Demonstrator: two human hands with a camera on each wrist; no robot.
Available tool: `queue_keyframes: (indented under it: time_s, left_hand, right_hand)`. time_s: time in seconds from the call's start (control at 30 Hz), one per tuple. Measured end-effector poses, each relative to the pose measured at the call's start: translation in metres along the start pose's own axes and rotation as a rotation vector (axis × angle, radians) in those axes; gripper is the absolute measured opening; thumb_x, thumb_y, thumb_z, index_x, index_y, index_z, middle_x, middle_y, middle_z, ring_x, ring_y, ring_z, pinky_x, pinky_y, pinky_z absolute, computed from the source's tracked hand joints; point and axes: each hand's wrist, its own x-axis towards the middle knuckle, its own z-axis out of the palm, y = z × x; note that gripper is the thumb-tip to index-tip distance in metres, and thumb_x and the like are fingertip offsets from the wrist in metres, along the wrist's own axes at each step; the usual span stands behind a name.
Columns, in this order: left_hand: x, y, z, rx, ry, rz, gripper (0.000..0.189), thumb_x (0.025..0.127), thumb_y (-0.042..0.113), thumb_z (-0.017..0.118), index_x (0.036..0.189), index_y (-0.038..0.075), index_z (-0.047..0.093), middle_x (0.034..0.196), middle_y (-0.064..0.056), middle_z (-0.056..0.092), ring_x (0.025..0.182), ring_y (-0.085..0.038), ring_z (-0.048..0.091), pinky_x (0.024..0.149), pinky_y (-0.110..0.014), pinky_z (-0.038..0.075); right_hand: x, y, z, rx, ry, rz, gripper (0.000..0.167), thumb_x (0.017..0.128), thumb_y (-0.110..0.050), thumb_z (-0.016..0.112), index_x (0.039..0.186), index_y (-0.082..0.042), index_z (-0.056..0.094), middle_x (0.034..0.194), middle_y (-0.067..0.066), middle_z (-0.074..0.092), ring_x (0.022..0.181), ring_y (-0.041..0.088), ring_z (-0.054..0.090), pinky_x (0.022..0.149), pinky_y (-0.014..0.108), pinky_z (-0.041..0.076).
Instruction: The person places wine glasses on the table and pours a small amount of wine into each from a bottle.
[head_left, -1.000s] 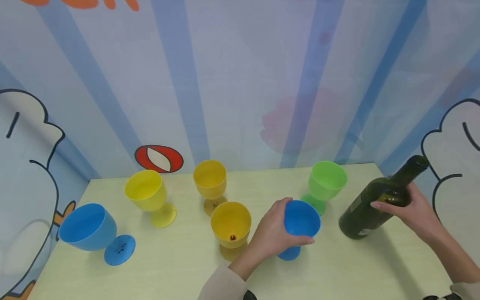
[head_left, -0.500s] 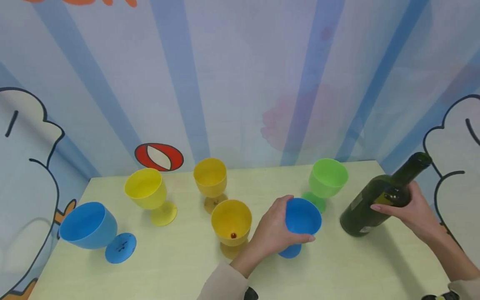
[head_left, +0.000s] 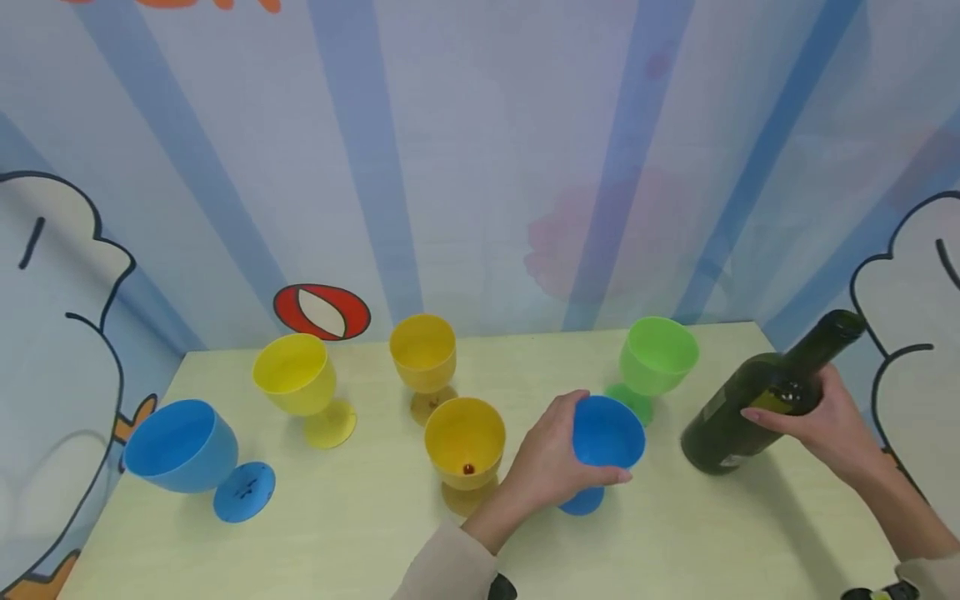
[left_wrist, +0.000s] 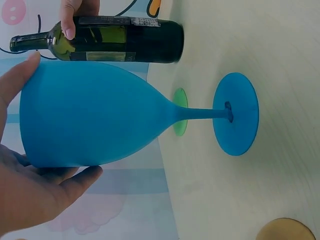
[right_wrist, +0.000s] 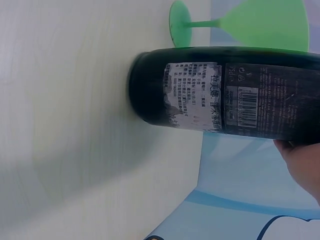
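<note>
A blue goblet (head_left: 608, 432) stands upright on the table near its middle right, and my left hand (head_left: 546, 460) grips its bowl close to the rim. In the left wrist view the thumb and fingers (left_wrist: 82, 185) lie on either side of the bowl, above the thin stem and round foot. Farther right, a dark green wine bottle (head_left: 753, 408) stands on the table. My right hand (head_left: 828, 429) holds it round the shoulder, below the neck. Printed labels (right_wrist: 195, 95) show on the bottle in the right wrist view. A green goblet (head_left: 657, 358) stands between them, farther back.
Left of my left hand stand an orange-yellow goblet (head_left: 465, 437) with a small dark red spot inside, another orange-yellow goblet (head_left: 423, 354) behind it, a yellow goblet (head_left: 296, 375) and a second blue goblet (head_left: 182, 447). A striped cartoon backdrop (head_left: 480, 167) rises behind the table (head_left: 352, 533).
Both hands keep their hold on the blue goblet and the bottle, which stay where they were. Only the head view has shifted slightly.
</note>
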Motion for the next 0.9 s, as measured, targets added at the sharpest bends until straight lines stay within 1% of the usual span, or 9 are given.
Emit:
queue_keyframes:
  time_s: [0.17, 0.23, 0.3, 0.4, 0.47, 0.53, 0.67, 0.83, 0.9]
  left_hand:
    - [-0.001, 0.002, 0.0, -0.018, -0.007, -0.013, 0.088, 0.069, 0.044, 0.077, 0.139, 0.017, 0.031, 0.133, -0.004, 0.042, 0.114, -0.027, 0.046, 0.082, -0.044, 0.048]
    - [-0.001, 0.002, 0.001, -0.023, -0.01, -0.015, 0.088, 0.069, 0.043, 0.077, 0.139, 0.017, 0.031, 0.133, -0.004, 0.042, 0.113, -0.027, 0.046, 0.082, -0.044, 0.049]
    - [-0.001, 0.002, 0.001, -0.023, -0.011, -0.019, 0.088, 0.069, 0.044, 0.077, 0.139, 0.018, 0.032, 0.133, -0.004, 0.042, 0.113, -0.027, 0.047, 0.081, -0.043, 0.049]
    - [-0.002, 0.002, 0.002, -0.021, -0.016, -0.026, 0.088, 0.068, 0.045, 0.077, 0.138, 0.019, 0.032, 0.133, -0.003, 0.042, 0.112, -0.027, 0.047, 0.08, -0.043, 0.049]
    - [-0.002, 0.002, 0.002, -0.023, -0.019, -0.025, 0.087, 0.068, 0.045, 0.077, 0.138, 0.019, 0.032, 0.133, -0.003, 0.042, 0.112, -0.026, 0.047, 0.08, -0.043, 0.049]
    - [-0.002, 0.002, 0.001, -0.025, -0.018, -0.02, 0.087, 0.068, 0.045, 0.077, 0.138, 0.019, 0.032, 0.133, -0.002, 0.042, 0.112, -0.026, 0.047, 0.08, -0.043, 0.049]
    - [-0.002, 0.002, 0.0, -0.023, -0.017, -0.014, 0.088, 0.068, 0.046, 0.077, 0.138, 0.018, 0.033, 0.132, -0.002, 0.043, 0.112, -0.026, 0.047, 0.08, -0.042, 0.049]
    - [-0.001, 0.001, 0.0, -0.017, -0.012, -0.013, 0.088, 0.067, 0.047, 0.077, 0.138, 0.018, 0.033, 0.132, -0.002, 0.043, 0.111, -0.026, 0.048, 0.08, -0.042, 0.049]
    - [-0.001, 0.001, 0.0, -0.014, -0.007, -0.013, 0.088, 0.067, 0.046, 0.077, 0.138, 0.018, 0.033, 0.132, -0.002, 0.043, 0.111, -0.026, 0.048, 0.08, -0.042, 0.049]
  right_hand:
    - [0.0, -0.005, 0.001, -0.043, -0.009, -0.006, 0.065, 0.075, -0.008, 0.075, 0.124, -0.016, 0.033, 0.115, 0.007, 0.042, 0.092, -0.006, 0.044, 0.066, 0.014, 0.043]
    - [0.0, -0.008, 0.002, -0.07, -0.015, 0.01, 0.068, 0.074, -0.01, 0.076, 0.126, -0.009, 0.031, 0.117, 0.013, 0.041, 0.092, -0.005, 0.042, 0.068, 0.022, 0.044]
    - [-0.001, -0.011, 0.003, -0.097, -0.028, 0.037, 0.074, 0.075, -0.014, 0.076, 0.129, -0.001, 0.027, 0.118, 0.019, 0.04, 0.095, 0.004, 0.043, 0.071, 0.033, 0.045]
    - [-0.002, -0.014, 0.005, -0.127, -0.043, 0.081, 0.083, 0.075, -0.019, 0.076, 0.132, 0.006, 0.021, 0.121, 0.025, 0.039, 0.098, 0.017, 0.043, 0.071, 0.041, 0.043]
    - [-0.003, -0.016, 0.008, -0.128, -0.043, 0.094, 0.085, 0.075, -0.02, 0.076, 0.133, 0.007, 0.019, 0.121, 0.026, 0.039, 0.098, 0.026, 0.043, 0.07, 0.038, 0.044]
    - [-0.005, -0.018, 0.009, -0.127, -0.039, 0.094, 0.084, 0.075, -0.02, 0.076, 0.132, 0.007, 0.02, 0.121, 0.026, 0.038, 0.098, 0.027, 0.043, 0.068, 0.032, 0.044]
    - [-0.011, -0.023, 0.013, -0.155, -0.045, 0.064, 0.082, 0.072, -0.019, 0.078, 0.129, 0.007, 0.024, 0.115, 0.025, 0.038, 0.096, 0.034, 0.043, 0.065, 0.029, 0.043]
    - [-0.02, -0.034, 0.022, -0.215, -0.049, -0.016, 0.083, 0.065, -0.017, 0.083, 0.122, 0.009, 0.029, 0.108, 0.026, 0.04, 0.093, 0.042, 0.046, 0.066, 0.046, 0.046]
    - [-0.022, -0.04, 0.024, -0.237, -0.036, -0.056, 0.085, 0.061, -0.016, 0.085, 0.121, 0.01, 0.03, 0.106, 0.027, 0.042, 0.091, 0.045, 0.048, 0.065, 0.054, 0.043]
